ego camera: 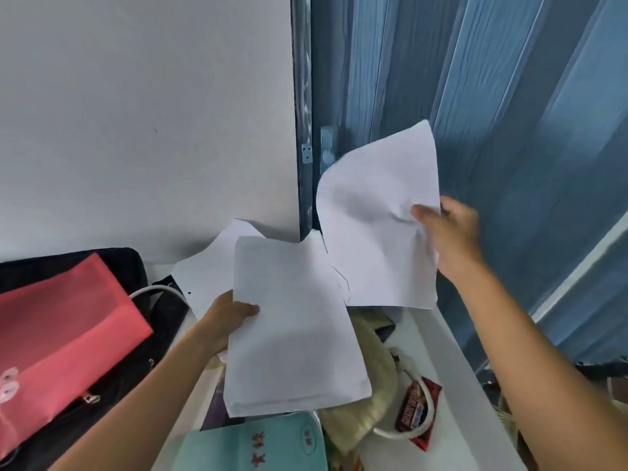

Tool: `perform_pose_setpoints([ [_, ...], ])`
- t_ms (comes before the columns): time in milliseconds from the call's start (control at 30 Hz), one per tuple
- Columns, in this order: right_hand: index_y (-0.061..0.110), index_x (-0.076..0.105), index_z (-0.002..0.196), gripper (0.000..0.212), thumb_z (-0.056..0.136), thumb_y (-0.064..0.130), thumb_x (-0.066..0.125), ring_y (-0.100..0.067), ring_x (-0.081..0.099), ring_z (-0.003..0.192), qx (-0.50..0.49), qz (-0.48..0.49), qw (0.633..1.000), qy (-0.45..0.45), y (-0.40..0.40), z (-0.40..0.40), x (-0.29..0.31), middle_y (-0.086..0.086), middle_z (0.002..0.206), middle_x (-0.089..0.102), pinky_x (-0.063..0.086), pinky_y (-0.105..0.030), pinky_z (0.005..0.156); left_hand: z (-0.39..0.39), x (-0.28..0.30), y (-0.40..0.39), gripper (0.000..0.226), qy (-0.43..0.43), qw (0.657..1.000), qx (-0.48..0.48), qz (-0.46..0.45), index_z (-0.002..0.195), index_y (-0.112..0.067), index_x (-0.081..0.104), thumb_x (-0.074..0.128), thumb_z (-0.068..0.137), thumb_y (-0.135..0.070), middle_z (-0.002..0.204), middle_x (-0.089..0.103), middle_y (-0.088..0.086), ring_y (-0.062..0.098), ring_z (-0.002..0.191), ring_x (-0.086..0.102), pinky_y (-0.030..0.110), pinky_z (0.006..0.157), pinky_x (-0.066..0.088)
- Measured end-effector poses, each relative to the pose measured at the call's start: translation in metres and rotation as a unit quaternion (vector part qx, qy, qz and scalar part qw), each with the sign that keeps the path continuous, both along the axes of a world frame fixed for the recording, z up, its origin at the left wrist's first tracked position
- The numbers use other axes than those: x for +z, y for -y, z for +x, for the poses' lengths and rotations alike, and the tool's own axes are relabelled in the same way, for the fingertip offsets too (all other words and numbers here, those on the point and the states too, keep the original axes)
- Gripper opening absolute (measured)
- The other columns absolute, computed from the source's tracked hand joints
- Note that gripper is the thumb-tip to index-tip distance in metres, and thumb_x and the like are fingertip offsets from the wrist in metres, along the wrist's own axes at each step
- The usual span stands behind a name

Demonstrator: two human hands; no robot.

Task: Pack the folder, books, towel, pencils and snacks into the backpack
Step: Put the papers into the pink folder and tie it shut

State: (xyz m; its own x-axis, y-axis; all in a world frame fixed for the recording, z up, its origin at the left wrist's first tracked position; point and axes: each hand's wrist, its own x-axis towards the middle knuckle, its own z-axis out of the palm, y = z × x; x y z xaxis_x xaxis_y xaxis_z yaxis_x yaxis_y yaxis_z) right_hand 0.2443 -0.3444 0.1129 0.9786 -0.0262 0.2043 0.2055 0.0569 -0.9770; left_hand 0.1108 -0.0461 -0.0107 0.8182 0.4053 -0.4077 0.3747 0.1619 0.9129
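My left hand (227, 317) grips a stack of white paper sheets (292, 321) by the left edge, held above the table. My right hand (452, 232) pinches a single curled white sheet (377, 226) by its right edge, raised toward the blue door. A red folder (57, 331) with button ties lies on the black backpack (112, 266) at the left. Below the papers lie a teal book (258, 443), a pale yellow towel (373, 385) and a red snack packet (418, 409).
A white wall stands behind the table on the left, a blue panelled door (475, 96) on the right. A white cable (153, 289) curls beside the backpack. The white table's edge (465, 362) runs diagonally at the right.
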Motion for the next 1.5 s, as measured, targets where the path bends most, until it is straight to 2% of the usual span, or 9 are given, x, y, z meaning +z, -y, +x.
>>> perform_pose_setpoints([
  [200, 0.011, 0.070, 0.089, 0.011, 0.084, 0.003, 0.066, -0.019, 0.069, 0.069, 0.121, 0.075, 0.984, -0.102, -0.016, 0.000, -0.011, -0.003, 0.081, 0.074, 0.056, -0.030, 0.064, -0.006, 0.006, -0.004, 0.031, 0.004, 0.999, -0.001, -0.037, 0.111, 0.005, 0.060, 0.054, 0.082, 0.014, 0.109, 0.067, 0.026, 0.044, 0.093, 0.065, 0.048, 0.077, 0.056],
  [333, 0.010, 0.069, 0.086, 0.013, 0.082, -0.001, 0.065, -0.015, 0.067, 0.062, 0.153, -0.034, 0.980, -0.124, -0.025, -0.008, -0.045, -0.001, 0.075, 0.073, 0.052, -0.022, 0.056, -0.008, 0.005, -0.006, 0.035, -0.011, 0.999, 0.016, -0.042, 0.118, 0.004, 0.059, 0.054, 0.083, 0.008, 0.110, 0.067, 0.027, 0.045, 0.095, 0.065, 0.051, 0.081, 0.055],
  [567, 0.013, 0.069, 0.085, 0.010, 0.081, 0.004, 0.067, -0.026, 0.070, 0.080, 0.155, -0.177, 0.963, -0.132, -0.060, -0.045, -0.111, -0.006, 0.087, 0.074, 0.052, -0.031, 0.070, -0.011, 0.011, 0.002, 0.052, 0.045, 0.985, 0.039, -0.161, 0.114, -0.009, 0.067, 0.048, 0.093, -0.053, 0.101, 0.072, 0.015, 0.033, 0.090, 0.067, 0.038, 0.073, 0.053],
  [667, 0.018, 0.061, 0.073, 0.013, 0.080, 0.018, 0.072, -0.022, 0.065, 0.074, 0.141, -0.264, 0.946, -0.126, -0.073, -0.053, -0.122, 0.005, 0.072, 0.066, 0.046, -0.024, 0.059, -0.020, 0.013, 0.002, 0.062, 0.038, 0.997, -0.011, -0.067, 0.116, -0.002, 0.065, 0.086, 0.065, -0.030, 0.109, 0.070, 0.019, 0.037, 0.096, 0.068, 0.046, 0.079, 0.056],
  [767, 0.020, 0.055, 0.077, 0.026, 0.082, 0.042, 0.069, -0.020, 0.056, 0.075, 0.117, -0.422, 0.897, -0.066, -0.083, -0.054, -0.122, 0.008, 0.073, 0.055, 0.034, -0.024, 0.052, -0.025, 0.017, -0.002, 0.043, 0.038, 0.999, -0.003, 0.000, 0.113, 0.001, 0.062, 0.074, 0.073, 0.007, 0.107, 0.070, 0.020, 0.038, 0.093, 0.069, 0.050, 0.078, 0.057],
  [833, 0.017, 0.060, 0.106, 0.042, 0.084, 0.053, 0.062, -0.023, 0.060, 0.090, 0.090, -0.478, 0.873, -0.036, -0.090, -0.051, -0.120, 0.002, 0.096, 0.063, 0.038, -0.027, 0.063, -0.029, 0.027, -0.010, 0.042, 0.056, 0.998, 0.005, 0.030, 0.107, -0.003, 0.064, 0.075, 0.067, 0.006, 0.102, 0.072, 0.017, 0.035, 0.089, 0.070, 0.043, 0.074, 0.058],
  [1100, 0.006, 0.062, 0.118, 0.027, 0.094, 0.011, 0.052, -0.027, 0.058, 0.111, 0.139, -0.358, 0.923, -0.002, -0.152, -0.014, -0.108, -0.010, 0.121, 0.064, 0.047, -0.033, 0.090, -0.058, 0.065, -0.060, 0.037, 0.040, 0.961, 0.018, 0.273, 0.093, -0.020, 0.061, 0.070, 0.065, 0.001, 0.093, 0.070, 0.003, 0.023, 0.087, 0.068, 0.041, 0.080, 0.056],
  [1333, 0.012, 0.057, 0.112, 0.037, 0.086, 0.038, 0.062, -0.031, 0.059, 0.103, 0.129, -0.495, 0.858, -0.046, -0.203, 0.000, -0.126, -0.008, 0.112, 0.064, 0.041, -0.046, 0.097, -0.076, 0.070, -0.081, 0.061, 0.025, 0.960, 0.029, 0.279, 0.111, -0.014, 0.058, 0.065, 0.050, -0.014, 0.101, 0.069, 0.005, 0.023, 0.092, 0.067, 0.044, 0.082, 0.057],
  [1500, 0.009, 0.064, 0.085, 0.012, 0.084, 0.021, 0.063, -0.027, 0.060, 0.079, 0.147, -0.457, 0.877, -0.024, -0.207, 0.005, -0.106, -0.008, 0.089, 0.066, 0.048, -0.032, 0.071, -0.078, 0.070, -0.087, 0.036, 0.028, 0.974, 0.031, 0.224, 0.091, -0.018, 0.059, 0.054, 0.077, 0.015, 0.092, 0.068, 0.006, 0.022, 0.083, 0.067, 0.031, 0.066, 0.054],
])
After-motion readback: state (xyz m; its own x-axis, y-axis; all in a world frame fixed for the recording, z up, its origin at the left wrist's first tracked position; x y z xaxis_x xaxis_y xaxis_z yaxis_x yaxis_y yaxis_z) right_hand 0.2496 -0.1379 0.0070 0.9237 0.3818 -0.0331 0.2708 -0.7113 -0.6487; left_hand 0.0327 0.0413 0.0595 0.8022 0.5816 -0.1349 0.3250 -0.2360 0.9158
